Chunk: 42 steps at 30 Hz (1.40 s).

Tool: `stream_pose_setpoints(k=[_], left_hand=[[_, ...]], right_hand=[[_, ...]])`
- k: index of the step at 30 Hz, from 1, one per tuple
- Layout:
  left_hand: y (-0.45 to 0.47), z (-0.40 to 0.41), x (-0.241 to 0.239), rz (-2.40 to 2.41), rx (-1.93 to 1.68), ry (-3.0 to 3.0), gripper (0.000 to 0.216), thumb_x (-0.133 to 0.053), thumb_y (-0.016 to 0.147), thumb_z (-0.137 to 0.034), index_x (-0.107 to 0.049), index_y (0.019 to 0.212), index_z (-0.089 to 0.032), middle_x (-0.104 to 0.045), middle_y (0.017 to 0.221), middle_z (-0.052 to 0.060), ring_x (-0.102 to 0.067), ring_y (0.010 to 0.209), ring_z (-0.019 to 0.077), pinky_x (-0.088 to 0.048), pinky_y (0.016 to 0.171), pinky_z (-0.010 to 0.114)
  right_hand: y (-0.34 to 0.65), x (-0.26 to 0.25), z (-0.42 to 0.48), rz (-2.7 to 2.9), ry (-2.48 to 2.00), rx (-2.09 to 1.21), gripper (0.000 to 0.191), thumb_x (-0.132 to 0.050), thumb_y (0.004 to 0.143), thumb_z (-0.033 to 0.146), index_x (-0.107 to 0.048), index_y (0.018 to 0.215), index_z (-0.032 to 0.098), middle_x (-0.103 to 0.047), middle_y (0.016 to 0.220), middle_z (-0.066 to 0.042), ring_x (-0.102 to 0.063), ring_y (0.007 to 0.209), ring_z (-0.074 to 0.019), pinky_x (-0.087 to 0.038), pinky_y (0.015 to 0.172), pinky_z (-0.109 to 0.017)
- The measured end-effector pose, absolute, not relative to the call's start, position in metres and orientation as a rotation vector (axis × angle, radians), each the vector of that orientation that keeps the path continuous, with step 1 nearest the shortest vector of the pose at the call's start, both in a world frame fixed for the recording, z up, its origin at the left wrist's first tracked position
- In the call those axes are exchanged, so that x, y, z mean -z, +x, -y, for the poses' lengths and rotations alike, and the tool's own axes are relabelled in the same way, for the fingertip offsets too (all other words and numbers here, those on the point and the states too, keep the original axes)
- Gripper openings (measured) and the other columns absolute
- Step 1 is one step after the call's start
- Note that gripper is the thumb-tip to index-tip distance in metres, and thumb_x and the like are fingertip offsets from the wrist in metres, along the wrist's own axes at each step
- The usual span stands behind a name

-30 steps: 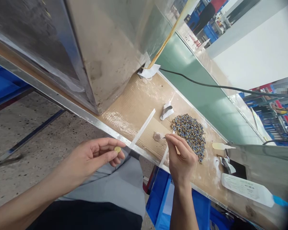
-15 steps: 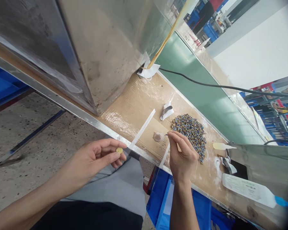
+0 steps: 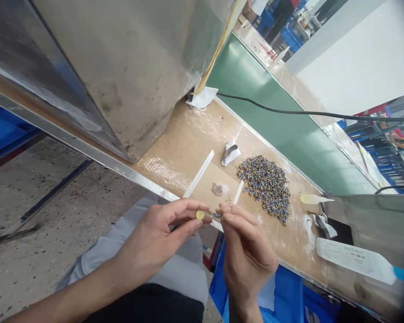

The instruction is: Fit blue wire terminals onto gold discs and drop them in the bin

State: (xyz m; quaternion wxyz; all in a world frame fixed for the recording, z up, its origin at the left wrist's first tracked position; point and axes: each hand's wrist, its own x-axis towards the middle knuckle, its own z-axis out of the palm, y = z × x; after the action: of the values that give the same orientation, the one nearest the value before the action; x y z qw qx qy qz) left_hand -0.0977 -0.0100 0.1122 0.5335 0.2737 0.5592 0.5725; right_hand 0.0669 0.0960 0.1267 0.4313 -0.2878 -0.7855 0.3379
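Observation:
Between the thumb and fingers of my left hand (image 3: 170,235) is a small round yellow disc (image 3: 200,215). My right hand (image 3: 247,240) pinches a small bluish piece (image 3: 216,216), too small to name; its fingertips almost meet those of my left hand. Both hands are in front of the bench's near edge. Beyond them on the bench stands a small clear round dish (image 3: 221,189) with tiny bits beside it. Further right lies a heap of small blue-and-gold metal parts (image 3: 265,186).
A large metal box (image 3: 128,67) takes up the bench's left side. White tape strips (image 3: 199,174) mark the brown bench top (image 3: 175,148). To the right lie a yellowish dropper bottle (image 3: 311,198) and a white bottle with blue cap (image 3: 356,260). A black cable (image 3: 272,107) crosses behind.
My right hand has moved left and nearer, from beside the dish and heap to my left fingertips. My left hand has shifted right, still with the yellow disc.

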Motion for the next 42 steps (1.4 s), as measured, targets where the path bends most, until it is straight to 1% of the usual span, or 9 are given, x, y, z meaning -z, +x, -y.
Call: stream_pose_setpoints(k=[3, 10, 14, 21, 25, 29, 33, 38, 42], left_hand=[[-0.095, 0.007, -0.119, -1.376, -1.382, 0.731, 0.024, -0.076, 0.109, -0.034, -0.083, 0.132, -0.034, -0.090, 0.123, -0.003, -0.086, 0.113, 0.0193, -0.067, 0.095, 0.023], [-0.089, 0.004, -0.123, -1.428, -1.387, 0.792, 0.036, -0.074, 0.110, -0.025, -0.081, 0.141, -0.041, -0.089, 0.128, -0.008, -0.086, 0.115, 0.0142, -0.065, 0.098, 0.017], [-0.088, 0.005, -0.126, -1.435, -1.371, 0.786, 0.034, -0.073, 0.111, -0.029, -0.081, 0.142, -0.041, -0.088, 0.132, -0.007, -0.085, 0.119, 0.0159, -0.065, 0.102, 0.019], [-0.087, 0.005, -0.128, -1.456, -1.344, 0.800, 0.034, -0.073, 0.111, -0.031, -0.081, 0.143, -0.039, -0.088, 0.132, -0.004, -0.085, 0.118, 0.0194, -0.067, 0.102, 0.025], [-0.085, 0.007, -0.129, -1.475, -1.341, 0.824, 0.034, -0.072, 0.111, -0.031, -0.080, 0.143, -0.040, -0.087, 0.134, -0.005, -0.085, 0.119, 0.0184, -0.066, 0.103, 0.025], [-0.084, 0.010, -0.131, -1.514, -1.317, 0.874, 0.033, -0.069, 0.114, -0.037, -0.078, 0.145, -0.040, -0.086, 0.137, -0.006, -0.084, 0.121, 0.0179, -0.064, 0.108, 0.026], [-0.084, 0.012, -0.134, -1.499, -1.292, 0.863, 0.035, -0.068, 0.114, -0.038, -0.073, 0.149, -0.039, -0.086, 0.136, -0.006, -0.082, 0.125, 0.0183, -0.064, 0.105, 0.025], [-0.082, 0.011, -0.136, -1.503, -1.303, 0.893, 0.027, -0.065, 0.115, -0.031, -0.075, 0.140, -0.036, -0.088, 0.132, -0.005, -0.083, 0.122, 0.0193, -0.064, 0.100, 0.026], [-0.081, 0.012, -0.138, -1.495, -1.316, 0.910, 0.020, -0.063, 0.114, -0.027, -0.075, 0.129, -0.033, -0.089, 0.127, -0.004, -0.085, 0.117, 0.0190, -0.064, 0.094, 0.026]], right_hand=[[0.067, -0.122, -0.091, 1.957, -0.699, -0.896, 0.032, -0.079, 0.100, 0.003, -0.085, 0.118, 0.029, -0.085, 0.122, -0.003, -0.082, 0.115, -0.0209, -0.069, 0.105, -0.039], [0.072, -0.121, -0.093, 1.988, -0.688, -0.877, 0.031, -0.080, 0.099, 0.002, -0.085, 0.117, 0.027, -0.085, 0.121, -0.004, -0.083, 0.114, -0.0216, -0.070, 0.104, -0.039], [0.073, -0.122, -0.094, 2.007, -0.674, -0.857, 0.030, -0.080, 0.099, 0.003, -0.086, 0.116, 0.026, -0.086, 0.120, -0.005, -0.084, 0.112, -0.0232, -0.071, 0.104, -0.041], [0.075, -0.123, -0.094, 2.038, -0.653, -0.826, 0.031, -0.080, 0.098, 0.002, -0.086, 0.117, 0.026, -0.086, 0.121, -0.005, -0.085, 0.112, -0.0250, -0.072, 0.104, -0.043], [0.076, -0.123, -0.095, 2.057, -0.621, -0.786, 0.034, -0.079, 0.098, -0.001, -0.086, 0.118, 0.025, -0.086, 0.121, -0.005, -0.085, 0.112, -0.0246, -0.072, 0.105, -0.043], [0.078, -0.125, -0.095, 2.089, -0.559, -0.717, 0.039, -0.079, 0.096, -0.004, -0.085, 0.122, 0.025, -0.086, 0.122, -0.006, -0.085, 0.112, -0.0252, -0.072, 0.105, -0.044], [0.079, -0.126, -0.092, 2.118, -0.496, -0.642, 0.041, -0.077, 0.096, -0.006, -0.085, 0.125, 0.022, -0.085, 0.122, -0.007, -0.084, 0.115, -0.0275, -0.073, 0.103, -0.048], [0.082, -0.126, -0.087, 2.149, -0.449, -0.518, 0.045, -0.076, 0.096, -0.004, -0.084, 0.130, 0.025, -0.085, 0.126, -0.006, -0.084, 0.116, -0.0314, -0.077, 0.093, -0.051], [0.086, -0.129, -0.084, 2.229, -0.393, -0.442, 0.045, -0.076, 0.095, -0.005, -0.083, 0.133, 0.019, -0.084, 0.131, -0.009, -0.082, 0.121, -0.0336, -0.077, 0.092, -0.049]])
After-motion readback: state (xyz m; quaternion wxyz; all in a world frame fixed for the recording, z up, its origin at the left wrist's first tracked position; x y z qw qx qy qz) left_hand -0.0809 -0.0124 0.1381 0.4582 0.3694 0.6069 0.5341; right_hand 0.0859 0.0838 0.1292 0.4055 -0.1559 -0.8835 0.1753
